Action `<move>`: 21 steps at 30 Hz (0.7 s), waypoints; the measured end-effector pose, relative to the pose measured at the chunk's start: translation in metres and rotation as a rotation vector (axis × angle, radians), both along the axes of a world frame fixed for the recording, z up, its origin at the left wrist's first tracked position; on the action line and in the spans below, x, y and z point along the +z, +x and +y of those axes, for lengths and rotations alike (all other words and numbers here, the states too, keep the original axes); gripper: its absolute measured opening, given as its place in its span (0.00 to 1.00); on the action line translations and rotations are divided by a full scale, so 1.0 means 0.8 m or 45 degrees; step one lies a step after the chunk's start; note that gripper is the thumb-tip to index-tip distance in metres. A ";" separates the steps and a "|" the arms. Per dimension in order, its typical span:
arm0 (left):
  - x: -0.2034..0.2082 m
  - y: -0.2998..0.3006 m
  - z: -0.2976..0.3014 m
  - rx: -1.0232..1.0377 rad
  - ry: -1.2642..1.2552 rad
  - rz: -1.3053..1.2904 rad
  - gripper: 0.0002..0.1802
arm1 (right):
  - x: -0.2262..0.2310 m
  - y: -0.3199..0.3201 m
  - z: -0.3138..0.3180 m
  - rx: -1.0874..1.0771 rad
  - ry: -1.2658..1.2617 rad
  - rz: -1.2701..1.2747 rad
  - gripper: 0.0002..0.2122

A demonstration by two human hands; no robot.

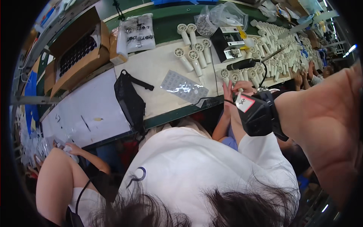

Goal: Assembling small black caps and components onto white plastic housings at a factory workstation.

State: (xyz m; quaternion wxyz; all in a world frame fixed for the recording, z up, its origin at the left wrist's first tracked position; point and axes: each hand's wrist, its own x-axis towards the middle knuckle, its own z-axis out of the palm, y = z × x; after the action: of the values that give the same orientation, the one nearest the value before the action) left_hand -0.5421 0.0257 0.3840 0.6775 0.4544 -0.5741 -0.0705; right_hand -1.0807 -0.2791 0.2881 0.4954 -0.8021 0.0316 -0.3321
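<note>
My right hand (329, 108) is raised close to the camera at the right rim, its palm side large in view. Its fingers run out of the picture, so their pose cannot be told. A black strapped device (259, 115) with a red-edged white label sits on that wrist. At lower left my left arm (56, 181) is bent with the elbow up; the left hand is out of view. Beyond my white shirt, on the bench, lie a black pouch (128, 94) with a strap and a clear sheet of stickers (185, 87). Neither is touched by a hand.
White handle-shaped parts with round heads (194, 62) stand near a black fixture (227, 43). A black electric screwdriver (242, 64) hangs above more parts. A co-worker's hands (238, 89) are close by. An open carton (77, 53) holds dark round pieces; another person's hand (73, 148) is at left.
</note>
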 end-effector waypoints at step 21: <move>-0.271 0.499 0.339 0.234 -0.609 0.010 0.26 | 0.128 0.258 0.089 -0.609 -0.561 -1.128 0.15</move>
State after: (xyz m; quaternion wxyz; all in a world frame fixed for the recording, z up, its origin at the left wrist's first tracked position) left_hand -0.1426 0.2971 0.1674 0.7714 0.3313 -0.5281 0.1275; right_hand -0.8746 -0.2079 0.3903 0.1922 -0.6409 -0.0687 -0.7400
